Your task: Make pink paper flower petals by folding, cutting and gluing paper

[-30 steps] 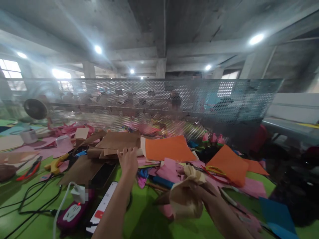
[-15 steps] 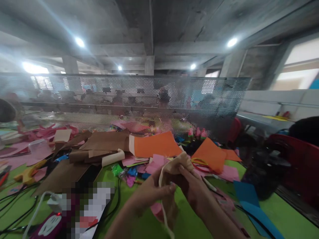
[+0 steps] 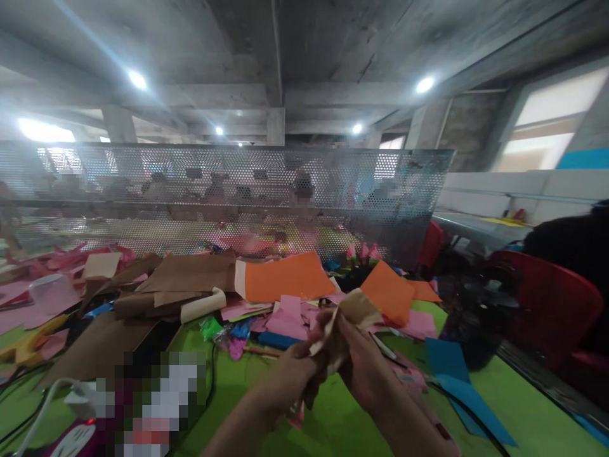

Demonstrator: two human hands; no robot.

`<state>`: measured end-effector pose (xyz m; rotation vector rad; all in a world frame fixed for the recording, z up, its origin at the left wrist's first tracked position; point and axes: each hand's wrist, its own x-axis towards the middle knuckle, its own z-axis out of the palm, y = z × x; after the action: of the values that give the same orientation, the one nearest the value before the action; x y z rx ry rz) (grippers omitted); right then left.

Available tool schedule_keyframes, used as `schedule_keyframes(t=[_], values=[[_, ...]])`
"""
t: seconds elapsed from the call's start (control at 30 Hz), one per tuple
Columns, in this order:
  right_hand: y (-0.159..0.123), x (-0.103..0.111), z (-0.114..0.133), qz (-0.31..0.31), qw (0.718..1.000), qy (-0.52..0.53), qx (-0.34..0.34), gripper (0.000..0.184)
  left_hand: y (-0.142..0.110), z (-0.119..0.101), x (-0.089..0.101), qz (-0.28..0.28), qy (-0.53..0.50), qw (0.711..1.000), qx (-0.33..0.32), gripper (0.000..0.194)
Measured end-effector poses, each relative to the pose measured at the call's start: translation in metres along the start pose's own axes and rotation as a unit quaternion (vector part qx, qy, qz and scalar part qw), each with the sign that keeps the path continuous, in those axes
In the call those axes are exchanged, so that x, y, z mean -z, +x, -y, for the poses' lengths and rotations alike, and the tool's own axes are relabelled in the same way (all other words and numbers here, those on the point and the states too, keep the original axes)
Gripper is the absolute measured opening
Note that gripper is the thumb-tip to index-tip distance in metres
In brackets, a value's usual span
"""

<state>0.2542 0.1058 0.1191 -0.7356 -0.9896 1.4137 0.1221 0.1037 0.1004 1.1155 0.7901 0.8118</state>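
Both my hands are raised over the green table (image 3: 247, 393) and grip a crumpled piece of tan paper (image 3: 349, 317). My left hand (image 3: 292, 377) pinches its lower left part, fingers closed. My right hand (image 3: 364, 365) holds the right side, fingers wrapped round it. Just beyond the hands lie pink paper scraps (image 3: 290, 317) and an orange sheet (image 3: 285, 276).
Brown paper sheets (image 3: 185, 273) pile up at the left, with a second orange sheet (image 3: 387, 292) and blue paper (image 3: 451, 374) to the right. A perforated metal screen (image 3: 228, 190) runs across the back of the table. A red chair (image 3: 547, 304) stands at the right. Cables and a plug (image 3: 76, 397) lie at the lower left.
My left hand came back from the brown sheets and took hold of the tan paper with the right hand. The view has swung to the right.
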Motion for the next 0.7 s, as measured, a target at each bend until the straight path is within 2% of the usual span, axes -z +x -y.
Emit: schedule_keyframes(t=[0.1,0.17,0.23,0.3,0.37,0.4,0.43,0.47,0.53,0.57,0.63,0.7], values=[[0.002,-0.001,0.0,-0.005,0.998,0.058,-0.003,0.038,-0.008,-0.004,-0.01,0.035,0.07,0.997,-0.007,0.03],[0.003,-0.003,0.0,0.001,0.997,0.075,0.004,0.042,-0.012,-0.006,-0.018,0.004,0.169,0.982,-0.081,0.034],[0.004,-0.004,0.002,0.011,0.997,0.072,0.007,0.045,-0.013,-0.004,-0.026,-0.035,0.259,0.953,-0.155,0.035],[0.005,0.0,0.01,0.005,0.999,0.044,0.019,0.046,-0.016,0.002,-0.031,-0.064,0.314,0.93,-0.178,0.034],[0.008,0.011,0.025,-0.032,0.998,0.008,0.059,0.047,-0.023,0.009,-0.031,-0.072,0.35,0.918,-0.174,0.032],[0.01,0.019,0.033,-0.08,0.991,-0.001,0.104,0.048,-0.027,0.011,-0.028,-0.071,0.364,0.913,-0.169,0.032],[0.012,0.028,0.041,-0.102,0.987,0.003,0.127,0.049,-0.032,0.012,-0.023,-0.059,0.377,0.909,-0.169,0.033],[0.014,0.036,0.047,-0.118,0.983,0.006,0.141,0.051,-0.035,0.01,-0.016,-0.071,0.385,0.903,-0.178,0.033],[0.016,0.045,0.049,-0.14,0.978,0.006,0.157,0.046,-0.033,0.0,0.002,-0.16,0.394,0.886,-0.186,0.033],[0.016,0.045,0.044,-0.144,0.978,-0.027,0.149,0.038,-0.028,-0.009,0.014,-0.212,0.424,0.862,-0.179,0.033],[0.015,0.038,0.027,-0.111,0.987,-0.096,0.06,0.028,-0.009,-0.029,0.038,-0.303,0.499,0.79,-0.188,0.029],[0.013,0.029,0.008,-0.082,0.99,-0.116,0.026,0.029,0.014,-0.046,0.062,-0.338,0.516,0.766,-0.181,0.026]])
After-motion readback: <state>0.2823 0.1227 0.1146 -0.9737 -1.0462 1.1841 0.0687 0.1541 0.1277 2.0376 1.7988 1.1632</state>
